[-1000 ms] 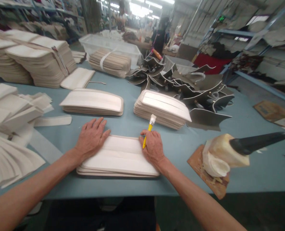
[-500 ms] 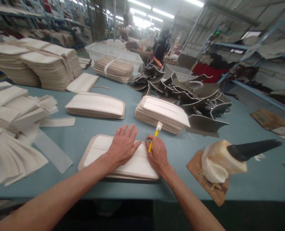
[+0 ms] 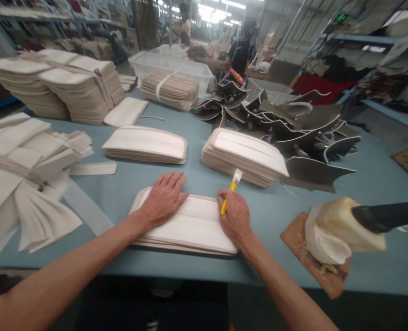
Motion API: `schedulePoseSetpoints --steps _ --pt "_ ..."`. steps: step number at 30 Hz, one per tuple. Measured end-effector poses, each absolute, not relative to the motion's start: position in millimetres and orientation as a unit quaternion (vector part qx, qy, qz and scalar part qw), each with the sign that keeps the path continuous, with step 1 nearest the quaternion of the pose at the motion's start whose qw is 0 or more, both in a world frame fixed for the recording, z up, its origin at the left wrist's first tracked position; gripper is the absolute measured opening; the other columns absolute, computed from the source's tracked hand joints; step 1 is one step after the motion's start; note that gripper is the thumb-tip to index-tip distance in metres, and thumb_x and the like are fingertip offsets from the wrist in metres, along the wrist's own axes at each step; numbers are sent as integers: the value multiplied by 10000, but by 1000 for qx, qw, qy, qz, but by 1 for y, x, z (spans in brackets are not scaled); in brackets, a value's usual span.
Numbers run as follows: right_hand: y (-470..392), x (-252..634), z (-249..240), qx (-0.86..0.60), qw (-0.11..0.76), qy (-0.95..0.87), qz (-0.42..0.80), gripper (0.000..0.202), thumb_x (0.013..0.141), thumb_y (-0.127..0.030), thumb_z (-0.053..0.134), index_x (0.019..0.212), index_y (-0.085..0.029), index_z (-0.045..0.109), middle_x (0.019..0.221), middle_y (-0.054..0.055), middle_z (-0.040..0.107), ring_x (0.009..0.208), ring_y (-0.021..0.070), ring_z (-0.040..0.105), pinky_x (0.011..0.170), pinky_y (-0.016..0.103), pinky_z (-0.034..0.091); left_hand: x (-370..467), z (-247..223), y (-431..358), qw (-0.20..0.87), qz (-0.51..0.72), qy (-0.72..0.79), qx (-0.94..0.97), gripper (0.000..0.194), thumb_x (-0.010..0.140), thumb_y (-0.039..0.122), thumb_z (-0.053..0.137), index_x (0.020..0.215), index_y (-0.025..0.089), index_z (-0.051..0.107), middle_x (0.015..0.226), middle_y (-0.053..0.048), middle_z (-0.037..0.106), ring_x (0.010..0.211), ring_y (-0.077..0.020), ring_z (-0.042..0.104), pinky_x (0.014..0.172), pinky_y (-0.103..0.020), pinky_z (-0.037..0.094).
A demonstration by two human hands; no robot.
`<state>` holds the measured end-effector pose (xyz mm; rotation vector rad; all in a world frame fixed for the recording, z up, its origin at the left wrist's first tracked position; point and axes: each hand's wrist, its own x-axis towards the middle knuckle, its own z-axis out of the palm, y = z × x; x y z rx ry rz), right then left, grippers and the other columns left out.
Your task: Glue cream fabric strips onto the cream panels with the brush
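Observation:
A low stack of beige panels with a white strip on top (image 3: 200, 225) lies in front of me. My left hand (image 3: 165, 197) rests flat on its left part, fingers spread. At the stack's right end, my right hand (image 3: 236, 216) is closed around a yellow-handled brush (image 3: 233, 186), whose pale bristles point up and away. Behind it sits a taller panel stack (image 3: 247, 158). Another panel stack (image 3: 145, 145) stands to its left. Right of my hands, a whitish glue container with a black handle (image 3: 342, 225) tilts on a brown board (image 3: 300, 234).
Loose white strips (image 3: 25, 174) are heaped at the left. Banded panel piles (image 3: 83, 92) and a clear plastic bin (image 3: 135, 59) stand behind. Dark grey pieces with white edges (image 3: 293, 133) fill the back right. A person (image 3: 241, 53) is in the background.
My left hand has slid left along the top panel, away from my right hand. My right hand still holds the brush at the right end. The camera view has shifted slightly.

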<state>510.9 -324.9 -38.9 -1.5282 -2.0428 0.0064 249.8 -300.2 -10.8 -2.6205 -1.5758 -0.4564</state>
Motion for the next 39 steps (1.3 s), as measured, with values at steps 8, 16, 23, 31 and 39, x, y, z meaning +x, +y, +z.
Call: schedulePoseSetpoints --steps 8,16,23,31,39 --pt "-323 511 -36 -567 311 -763 0 209 1044 -271 432 1060 -192 624 930 110 722 910 290 659 878 412 477 176 -1 -295 2 -207 -568 -796 515 1041 434 397 1432 133 545 1570 -215 519 1491 -339 445 1236 -587 326" --pt "-358 530 -18 -568 379 -729 45 267 1052 -468 484 1142 -229 564 1184 120 765 1051 296 723 925 444 548 144 5 -362 -50 -260 -654 -708 414 997 477 399 1170 200 653 1172 -146 731 1113 -305 683 1028 -433 514" --pt "-406 515 -38 -616 371 -675 165 304 1013 -531 493 1143 -257 523 1429 145 670 1315 330 639 1062 536 501 143 4 -436 -127 -292 -679 -661 354 1008 516 461 1030 249 692 958 -29 731 839 -201 685 779 -298 532" --pt "-408 501 -56 -672 403 -591 193 453 969 -640 501 1169 -234 517 1561 216 534 1411 390 550 1127 589 431 167 -7 -431 -169 -304 -691 -634 418 950 575 504 1120 241 690 1125 -75 723 1105 -287 684 1005 -442 525" --pt "-407 499 -68 -640 418 -623 163 413 1004 -583 514 1192 -216 526 1572 247 502 1422 367 531 1142 590 413 179 7 -422 -215 -286 -730 -582 343 838 529 548 964 233 667 1006 -70 698 1007 -296 670 958 -474 528"
